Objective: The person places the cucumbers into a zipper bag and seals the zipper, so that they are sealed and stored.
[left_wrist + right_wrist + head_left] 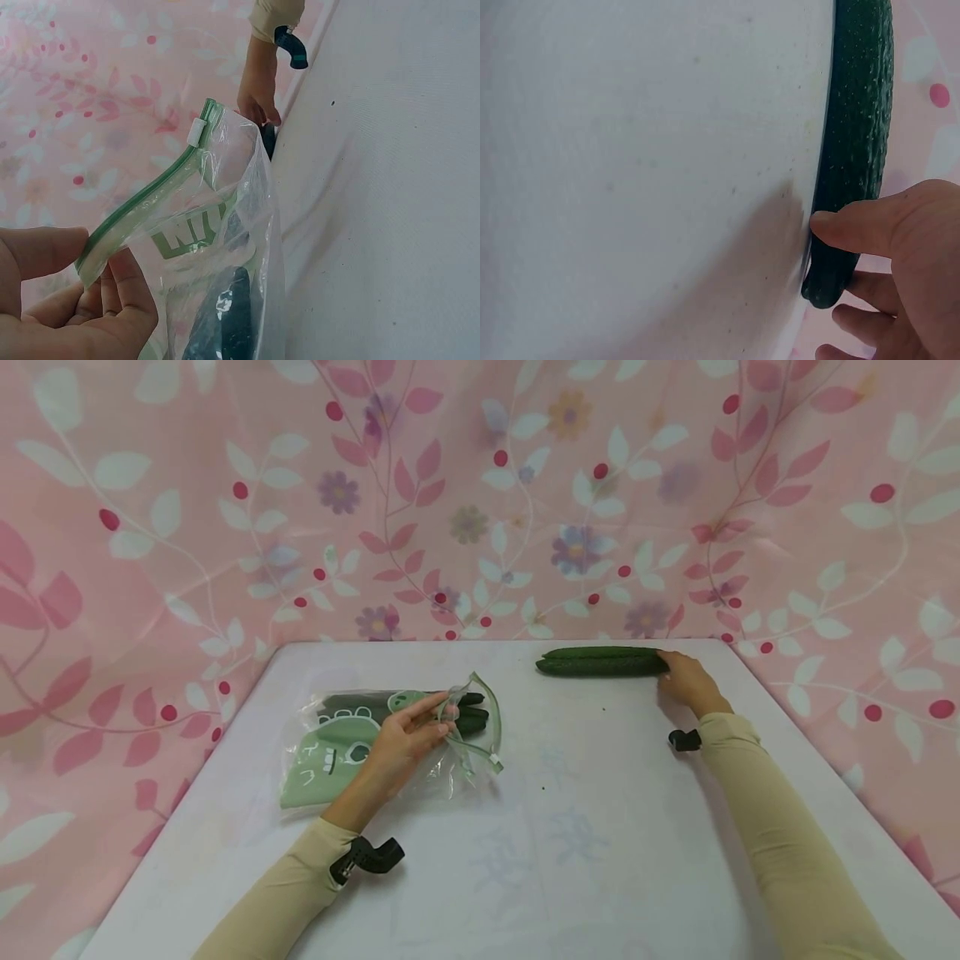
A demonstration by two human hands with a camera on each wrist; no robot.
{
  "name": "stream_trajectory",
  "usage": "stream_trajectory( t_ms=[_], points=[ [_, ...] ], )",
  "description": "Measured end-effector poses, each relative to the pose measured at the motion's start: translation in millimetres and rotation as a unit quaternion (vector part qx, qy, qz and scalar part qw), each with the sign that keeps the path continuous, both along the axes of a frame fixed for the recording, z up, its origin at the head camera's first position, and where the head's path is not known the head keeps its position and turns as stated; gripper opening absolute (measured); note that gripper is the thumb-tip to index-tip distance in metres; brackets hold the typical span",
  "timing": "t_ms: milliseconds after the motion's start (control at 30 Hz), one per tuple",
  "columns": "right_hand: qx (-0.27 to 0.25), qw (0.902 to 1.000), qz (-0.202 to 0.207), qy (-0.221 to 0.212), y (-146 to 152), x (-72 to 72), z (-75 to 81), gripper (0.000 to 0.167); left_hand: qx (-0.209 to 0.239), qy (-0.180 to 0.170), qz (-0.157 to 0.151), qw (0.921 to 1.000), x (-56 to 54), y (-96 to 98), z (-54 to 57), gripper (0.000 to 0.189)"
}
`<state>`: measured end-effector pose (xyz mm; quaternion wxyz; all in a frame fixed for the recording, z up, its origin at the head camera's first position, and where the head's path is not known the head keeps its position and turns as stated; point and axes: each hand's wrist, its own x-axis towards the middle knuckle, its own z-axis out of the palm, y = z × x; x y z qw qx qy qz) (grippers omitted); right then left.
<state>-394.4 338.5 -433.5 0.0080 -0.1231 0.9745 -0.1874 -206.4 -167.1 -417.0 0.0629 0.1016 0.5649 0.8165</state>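
Note:
My left hand (408,739) pinches the green-edged mouth of a clear zip bag (322,772) between thumb and fingers. Printed in green and white, the bag lies on the table with dark green cucumbers (472,722) inside, their ends showing near its mouth. In the left wrist view a white slider (197,133) sits on the green zip strip (142,196). At the back right, two cucumbers (600,667) appear to lie side by side. My right hand (688,683) grips the right end of one, thumb on the near side of its bumpy skin in the right wrist view.
Everything lies on a white table (585,868) with faint blue marks. Behind and beside it hangs a pink floral cloth (480,518), close to the back edge where the loose cucumbers lie. Tiny dark specks dot the tabletop.

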Motion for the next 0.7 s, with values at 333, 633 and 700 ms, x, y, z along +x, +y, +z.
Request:
stream_trajectory(
  t_ms=[333,633,700],
  points=[
    [0.024,0.9994,-0.020,0.012,4.8,3.8,4.9,0.062,0.002,0.004,-0.002,1.0000,0.5,0.8,0.6,0.058],
    [0.054,0.9981,-0.005,0.027,5.9,1.0,7.9,0.052,0.000,0.003,0.003,1.0000,0.4,1.2,1.0,0.058],
    [0.053,0.9983,0.005,0.023,6.9,1.0,8.1,0.052,-0.003,0.003,0.003,1.0000,0.2,1.5,0.5,0.058]
  ],
)
